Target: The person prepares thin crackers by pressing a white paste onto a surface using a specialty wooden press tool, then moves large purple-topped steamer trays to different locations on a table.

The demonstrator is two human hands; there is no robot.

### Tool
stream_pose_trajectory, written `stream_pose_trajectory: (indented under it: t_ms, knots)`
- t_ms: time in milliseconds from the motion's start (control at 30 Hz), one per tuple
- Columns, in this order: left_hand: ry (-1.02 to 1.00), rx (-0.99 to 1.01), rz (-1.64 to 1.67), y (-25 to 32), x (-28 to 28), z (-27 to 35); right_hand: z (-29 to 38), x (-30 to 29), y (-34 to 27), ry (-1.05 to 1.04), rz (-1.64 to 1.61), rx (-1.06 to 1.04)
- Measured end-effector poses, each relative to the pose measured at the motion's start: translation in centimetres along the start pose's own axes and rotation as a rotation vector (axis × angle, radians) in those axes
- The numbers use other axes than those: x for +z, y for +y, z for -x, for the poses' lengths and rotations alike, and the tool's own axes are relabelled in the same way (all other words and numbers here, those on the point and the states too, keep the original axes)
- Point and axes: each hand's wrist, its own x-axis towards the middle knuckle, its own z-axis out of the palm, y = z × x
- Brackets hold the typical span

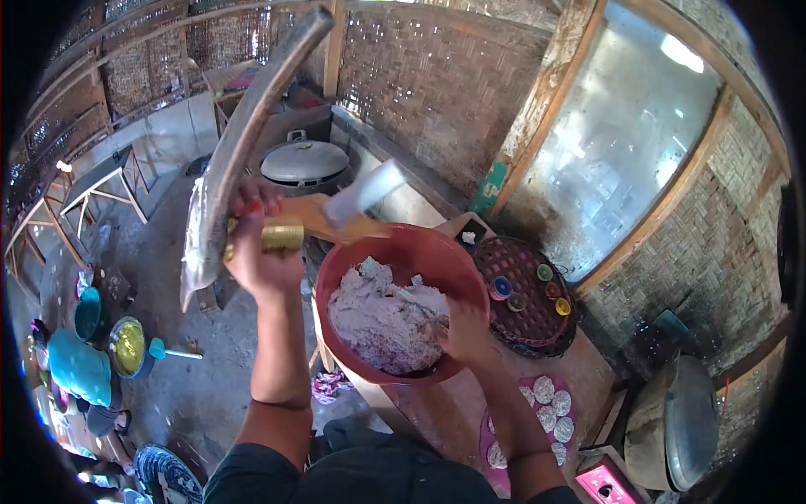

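Note:
My left hand is raised over the floor, left of a red plastic basin. Its fingers grip a long, curved wooden paddle with white paste on its lower end. A gold-coloured ribbed cylinder shows at the same hand; how it is held is unclear. Beyond it are a blurred orange flat piece and a blurred whitish piece. Inside the basin lies a lumpy, whitish, dough-like mass. My right hand reaches over the basin's right rim and touches this mass, its fingers partly hidden.
Right of the basin, a dark woven basket carries several small coloured round containers. Pale round cakes lie on a purple sheet nearby. A lidded pot stands behind, a large metal pot at right. A person bends at far left.

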Motion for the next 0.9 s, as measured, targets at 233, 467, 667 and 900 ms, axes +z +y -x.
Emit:
stream_pose_trajectory:
  t_ms: [233, 467, 667, 900]
  knots:
    - [-0.185, -0.120, -1.139, -12.9, -12.0, 0.5, -1.0, -4.9, -0.8, -0.213, 0.337, -0.138]
    - [-0.118, -0.230, -0.549, -17.0, -9.9, 0.4, -6.5, -9.0, 1.6, -0.462, 0.526, -0.106]
    - [0.056, -0.391, -0.079, -19.9, -13.0, 1.7, -6.7, -4.0, 1.2, -0.580, 0.367, -0.052]
    - [-0.266, 0.096, -1.212, -19.0, -11.3, 1.3, -6.5, -1.3, -2.2, -0.544, 0.227, -0.097]
